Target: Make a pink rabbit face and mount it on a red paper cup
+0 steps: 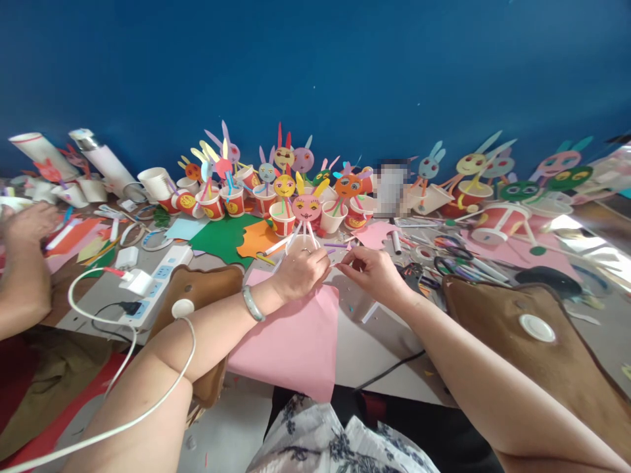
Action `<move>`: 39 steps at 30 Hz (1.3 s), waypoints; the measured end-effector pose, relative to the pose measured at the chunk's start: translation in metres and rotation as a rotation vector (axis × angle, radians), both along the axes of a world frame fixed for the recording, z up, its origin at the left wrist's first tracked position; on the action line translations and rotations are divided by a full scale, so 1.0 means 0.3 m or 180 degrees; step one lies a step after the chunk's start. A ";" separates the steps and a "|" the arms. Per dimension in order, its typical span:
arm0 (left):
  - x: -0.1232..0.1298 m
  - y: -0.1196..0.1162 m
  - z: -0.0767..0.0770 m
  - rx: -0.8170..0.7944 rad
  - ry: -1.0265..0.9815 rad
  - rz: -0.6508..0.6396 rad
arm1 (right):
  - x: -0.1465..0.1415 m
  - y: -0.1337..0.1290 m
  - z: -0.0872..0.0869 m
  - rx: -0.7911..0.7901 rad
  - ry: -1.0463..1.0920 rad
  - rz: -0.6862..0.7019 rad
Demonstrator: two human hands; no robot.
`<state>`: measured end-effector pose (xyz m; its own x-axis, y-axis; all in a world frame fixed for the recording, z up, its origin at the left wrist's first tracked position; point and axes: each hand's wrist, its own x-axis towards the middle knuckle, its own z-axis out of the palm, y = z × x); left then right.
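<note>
My left hand (302, 272), with a bangle on the wrist, is closed in a pinch above a pink paper sheet (288, 341). Just to its right, my right hand (377, 272) has thumb and forefinger pressed together. The fingertips of both hands nearly meet, and whatever is between them is too small to make out. Directly behind my left hand stands a paper cup (294, 244), partly hidden by it. A pink paper rabbit face (306, 209) with yellow ears rises above that cup on thin strips.
Paper cups with paper animal faces line the blue wall (315, 79). At left lie a power strip (160, 286) with chargers and a brown pouch (202, 295); another brown pouch (497, 322) is at right. Green paper (221, 240) lies behind. A co-worker's hand (32, 230) is far left.
</note>
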<state>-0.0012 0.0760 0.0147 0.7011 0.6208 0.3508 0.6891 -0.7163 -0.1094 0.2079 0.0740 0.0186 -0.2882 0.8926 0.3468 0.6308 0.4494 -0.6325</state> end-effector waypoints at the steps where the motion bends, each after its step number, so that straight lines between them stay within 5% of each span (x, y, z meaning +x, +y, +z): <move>1: -0.001 -0.001 0.003 -0.0014 0.0020 0.0000 | 0.000 0.000 -0.002 -0.0027 0.0029 -0.0024; 13: -0.015 -0.011 0.054 -0.0347 0.0367 -0.0120 | 0.007 0.011 0.001 -0.0702 0.0264 0.0287; 39: -0.014 -0.003 0.034 -0.0125 0.0009 -0.0061 | 0.010 0.023 0.004 -0.1219 0.0502 0.0325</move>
